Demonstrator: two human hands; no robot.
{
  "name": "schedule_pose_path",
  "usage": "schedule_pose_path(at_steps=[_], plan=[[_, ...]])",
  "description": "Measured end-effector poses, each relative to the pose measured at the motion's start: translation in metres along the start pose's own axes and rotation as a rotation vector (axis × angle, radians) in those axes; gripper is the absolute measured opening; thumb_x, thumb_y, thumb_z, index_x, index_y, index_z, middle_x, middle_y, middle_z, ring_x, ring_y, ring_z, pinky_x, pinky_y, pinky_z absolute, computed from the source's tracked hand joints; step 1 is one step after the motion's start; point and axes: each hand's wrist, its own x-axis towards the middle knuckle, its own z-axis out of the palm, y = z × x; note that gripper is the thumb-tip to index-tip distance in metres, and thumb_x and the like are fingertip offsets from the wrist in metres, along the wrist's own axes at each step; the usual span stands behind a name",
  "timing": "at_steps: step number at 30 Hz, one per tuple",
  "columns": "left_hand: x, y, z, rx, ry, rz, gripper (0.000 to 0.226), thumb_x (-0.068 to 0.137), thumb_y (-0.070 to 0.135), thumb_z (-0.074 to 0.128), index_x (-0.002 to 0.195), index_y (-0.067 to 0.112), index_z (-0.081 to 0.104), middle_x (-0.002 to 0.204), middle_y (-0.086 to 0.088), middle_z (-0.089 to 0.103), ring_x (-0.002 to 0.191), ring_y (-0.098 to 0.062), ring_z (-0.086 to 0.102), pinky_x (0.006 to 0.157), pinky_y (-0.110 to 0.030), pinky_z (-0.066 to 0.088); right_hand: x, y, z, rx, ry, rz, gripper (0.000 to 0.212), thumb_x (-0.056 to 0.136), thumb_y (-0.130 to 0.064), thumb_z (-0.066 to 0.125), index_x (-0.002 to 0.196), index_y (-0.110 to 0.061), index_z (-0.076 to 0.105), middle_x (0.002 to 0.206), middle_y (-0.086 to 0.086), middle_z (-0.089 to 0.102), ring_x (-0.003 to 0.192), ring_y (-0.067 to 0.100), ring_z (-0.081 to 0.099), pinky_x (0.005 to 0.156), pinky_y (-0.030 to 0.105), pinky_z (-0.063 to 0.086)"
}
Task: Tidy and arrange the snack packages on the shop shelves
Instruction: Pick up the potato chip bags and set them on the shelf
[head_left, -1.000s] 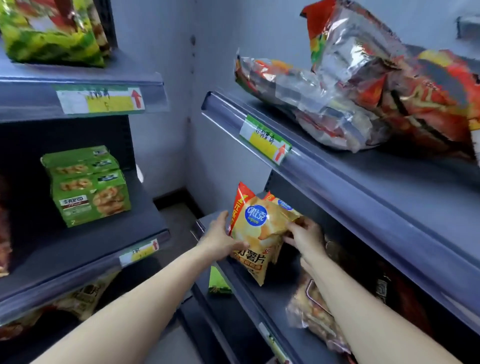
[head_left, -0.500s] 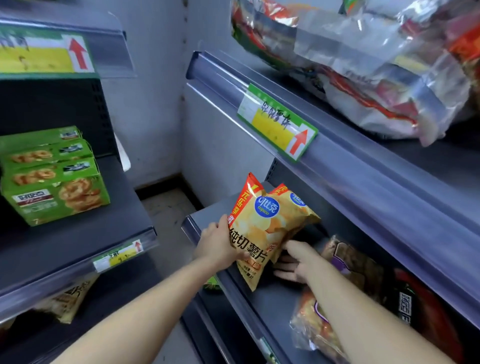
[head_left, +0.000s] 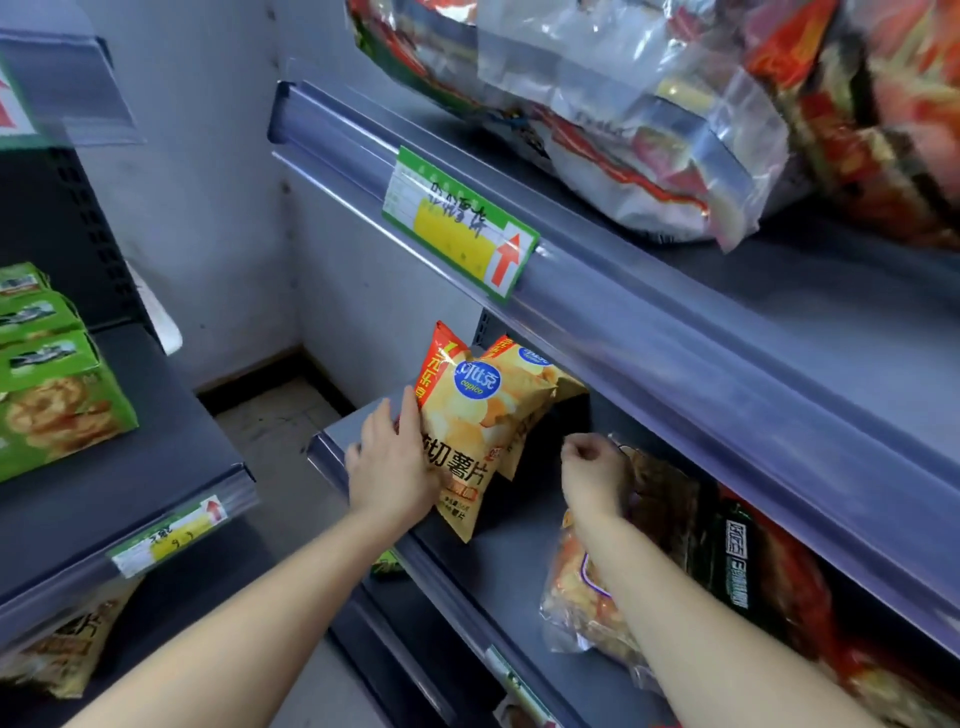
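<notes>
- Left hand grips the front chip bag by its left edge, thumb on the printed face, and holds it up on its bottom corner.
- Right hand is curled, just beside the top of a dark bag. Can't tell if it pinches that bag or holds nothing. It is apart from the chip bags.
- Front chip bag stands tilted on the middle shelf at its left end, near the front rail. A second chip bag leans right behind it, touching.
- Risk: only one hand supports the bag, which rests on a corner. If the grip is let go, it likely flops forward over the rail and drops to the floor.
- Risk: the second chip bag leans on the first, so moving one probably tips the other.
- Risk: the right forearm lies across a clear bag that overhangs the shelf front. A pull back could drag it off.
- Risk: a hard squeeze crushes the chips.
- Writing, chip bag: blue round logo "可比克 capico", big "切薯片" below, red corner band with "1" and "元乐". Small print unreadable.
- Dark bag: white vertical characters, too blurred.
- Price tag on the upper shelf rail: green border, yellow field, red up arrow, handwriting not legible.
- Green boxes on the left shelf: biscuit picture, text too small.
</notes>
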Motion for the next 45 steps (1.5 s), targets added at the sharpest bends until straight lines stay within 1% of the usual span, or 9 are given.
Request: schedule_pose_path(at_steps=[3,6,10,14,17,26,35,39,45], plan=[[-0.011,0.013,-0.003,0.054,0.037,0.096,0.103,0.075,0.039,0.075,0.150,0.023,0.006,0.156,-0.010,0.010,0.144,-0.026,0.008,0.113,-0.046,0.015,-0.013,0.005,-0.042,-0.224,0.128,-0.042,0.026,0.096,-0.007,0.046,0.115,0.007,0.058,0.118,0.022,0.061,0.110,0.035,0.055,0.086,0.032,0.042],[-0.024,0.024,0.000,0.089,0.077,0.242,0.096,0.078,0.031,0.073,0.151,0.023,0.011,0.156,-0.012,0.008,0.144,-0.030,0.007,0.114,-0.048,0.012,-0.014,0.031,-0.063,-0.315,0.208,0.123,0.045,0.094,-0.020,0.055,0.131,0.004,0.048,0.132,0.026,0.052,0.121,0.037,0.050,0.094,0.035,0.039],[-0.041,0.038,0.014,0.031,0.042,0.537,0.067,0.080,0.028,0.070,0.141,0.017,0.043,0.142,-0.011,0.038,0.131,-0.032,0.035,0.106,-0.043,0.031,-0.012,0.065,-0.064,-0.290,0.101,0.304,0.075,0.083,-0.037,0.069,0.140,-0.001,0.038,0.137,0.020,0.051,0.122,0.037,0.053,0.098,0.039,0.046],[-0.064,0.048,0.043,-0.019,-0.459,0.511,0.064,0.086,0.041,0.063,0.140,0.015,0.042,0.126,-0.010,0.052,0.119,-0.030,0.049,0.098,-0.037,0.042,-0.008,0.094,-0.064,-0.076,0.109,0.364,0.048,0.071,-0.041,0.081,0.099,-0.005,0.068,0.089,0.014,0.071,0.079,0.027,0.068,0.078,0.039,0.057],[-0.071,0.043,0.052,-0.027,-0.542,0.341,0.077,0.086,0.045,0.063,0.145,0.013,0.025,0.129,-0.012,0.049,0.116,-0.031,0.053,0.093,-0.038,0.046,-0.010,0.105,-0.065,-0.031,0.168,0.358,0.027,0.072,-0.028,0.079,0.077,-0.004,0.068,0.077,0.016,0.070,0.061,0.029,0.065,0.057,0.038,0.055],[-0.061,0.038,0.021,-0.422,-0.737,0.055,0.060,0.082,0.016,0.070,0.136,0.015,0.045,0.108,0.008,0.062,0.093,-0.011,0.063,0.078,-0.024,0.054,-0.053,0.076,-0.078,-0.017,0.204,0.019,0.025,0.087,-0.014,0.063,0.063,-0.015,0.056,0.068,-0.001,0.059,0.070,0.021,0.054,0.064,0.029,0.040],[-0.046,0.081,-0.014,-0.389,-0.290,0.265,0.077,0.085,0.044,0.066,0.149,0.021,0.031,0.149,-0.012,0.036,0.134,-0.031,0.039,0.112,-0.043,0.034,-0.103,0.038,-0.142,-0.300,0.006,-0.434,0.018,0.087,-0.016,0.065,0.071,-0.014,0.056,0.070,-0.006,0.055,0.066,0.002,0.046,0.062,0.019,0.034],[-0.053,0.100,-0.033,-0.417,-0.269,0.279,0.074,0.080,0.061,0.054,0.142,0.022,0.045,0.137,-0.008,0.054,0.125,-0.029,0.050,0.105,-0.041,0.041,-0.121,0.032,-0.168,-0.374,-0.004,-0.568,0.012,0.086,-0.010,0.064,0.075,-0.009,0.061,0.073,-0.011,0.052,0.076,0.012,0.048,0.065,0.023,0.030],[-0.108,0.116,-0.054,-0.600,-0.352,0.392,0.022,0.092,0.031,0.062,0.108,0.018,0.067,0.096,0.005,0.069,0.091,-0.010,0.062,0.076,-0.019,0.043,-0.162,0.052,-0.213,-0.374,0.019,-0.659,0.009,0.084,-0.010,0.066,0.075,-0.007,0.065,0.077,-0.001,0.059,0.076,0.018,0.055,0.071,0.033,0.042]])
